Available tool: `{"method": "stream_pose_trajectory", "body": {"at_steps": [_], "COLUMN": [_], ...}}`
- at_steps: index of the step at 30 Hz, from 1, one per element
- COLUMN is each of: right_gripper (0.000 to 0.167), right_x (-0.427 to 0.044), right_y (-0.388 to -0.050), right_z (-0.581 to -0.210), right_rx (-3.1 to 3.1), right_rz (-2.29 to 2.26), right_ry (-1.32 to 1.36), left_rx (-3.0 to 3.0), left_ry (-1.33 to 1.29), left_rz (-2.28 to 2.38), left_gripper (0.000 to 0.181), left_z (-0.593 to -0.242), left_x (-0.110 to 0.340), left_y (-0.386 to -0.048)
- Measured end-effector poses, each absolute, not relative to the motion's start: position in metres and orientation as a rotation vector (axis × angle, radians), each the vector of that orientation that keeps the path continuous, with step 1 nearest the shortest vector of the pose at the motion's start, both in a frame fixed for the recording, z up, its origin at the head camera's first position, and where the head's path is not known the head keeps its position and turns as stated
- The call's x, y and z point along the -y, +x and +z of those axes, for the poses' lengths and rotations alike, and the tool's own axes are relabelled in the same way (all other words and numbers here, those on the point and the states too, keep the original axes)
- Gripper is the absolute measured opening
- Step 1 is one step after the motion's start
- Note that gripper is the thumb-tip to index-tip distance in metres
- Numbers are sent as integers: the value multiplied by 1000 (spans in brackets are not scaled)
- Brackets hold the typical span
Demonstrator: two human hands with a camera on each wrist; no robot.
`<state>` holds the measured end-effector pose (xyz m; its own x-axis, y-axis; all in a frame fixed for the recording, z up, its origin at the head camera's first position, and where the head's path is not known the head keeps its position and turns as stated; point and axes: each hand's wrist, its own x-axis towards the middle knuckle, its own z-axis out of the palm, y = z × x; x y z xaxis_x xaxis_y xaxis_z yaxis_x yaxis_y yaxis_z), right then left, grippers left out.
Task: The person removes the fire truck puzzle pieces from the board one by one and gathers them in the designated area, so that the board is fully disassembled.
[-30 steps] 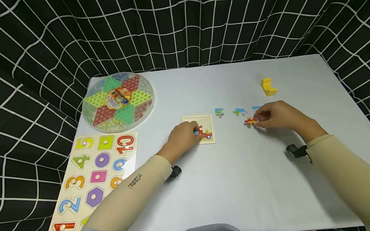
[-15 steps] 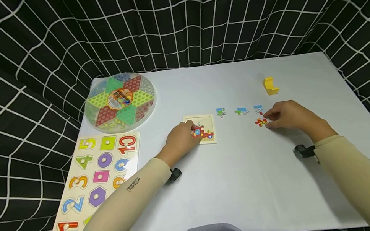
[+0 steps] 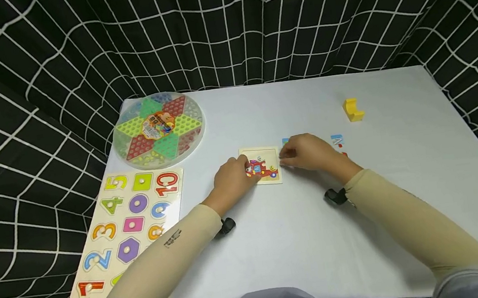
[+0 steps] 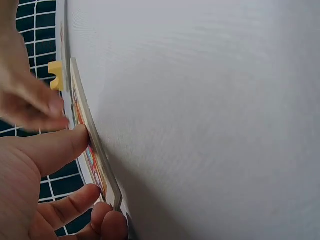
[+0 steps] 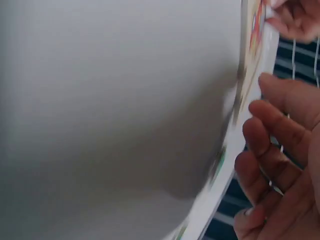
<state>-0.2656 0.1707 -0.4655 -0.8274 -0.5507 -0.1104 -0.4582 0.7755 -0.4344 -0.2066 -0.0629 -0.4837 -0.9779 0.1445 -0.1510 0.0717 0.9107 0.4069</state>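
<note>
My left hand (image 3: 234,177) grips the left side of a small wooden jigsaw board (image 3: 259,152), its thumb on the face and fingers about the edge. A red vehicle picture (image 3: 264,168) fills part of the frame. At the board's right edge is my right hand (image 3: 307,152). Its fingers (image 5: 257,135) are loosely bent with nothing visible between them; whether they touch the board I cannot tell. A blue jigsaw piece (image 3: 285,141) peeks out behind this hand. Right of it lies another blue-and-white piece (image 3: 337,140), with a red piece (image 3: 344,154) mostly hidden by the wrist.
A yellow curved block (image 3: 353,110) stands at the back right. On the left are a round star-patterned game box (image 3: 158,130) and a wooden number-and-shape board (image 3: 114,244), partly under the left forearm. White sheeting covers the table (image 3: 277,243); dark gridded cloth (image 3: 224,31) surrounds it.
My right hand slid the red piece to the right, let it go, and came left to the jigsaw board. The left hand has kept its grip on the board.
</note>
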Motion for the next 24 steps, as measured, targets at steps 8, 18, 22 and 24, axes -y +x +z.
{"method": "stream_pose_trajectory", "body": {"at_steps": [8,18,22,24], "right_gripper": [16,8,6,6], "right_x": [-131,-118,-117,-119], "right_y": [-270,-273,-275,-275], "right_z": [-470,-469,-463,-457], "right_rx": [-2775,-2802,-2823,-2830], "right_rz": [-360,-360,-406,-442], "right_ry": [-831,-889,-923,-935], "left_rx": [-2845,-2852,-2842,-2842], "left_ry": [193,222,219,213], "left_rz": [598,556,546,542], "left_gripper": [42,43,45,45], "left_z": [-484,-480,-480,-480], "left_x": [57,60,64,66], "left_y": [-209,-212,-213,-214]}}
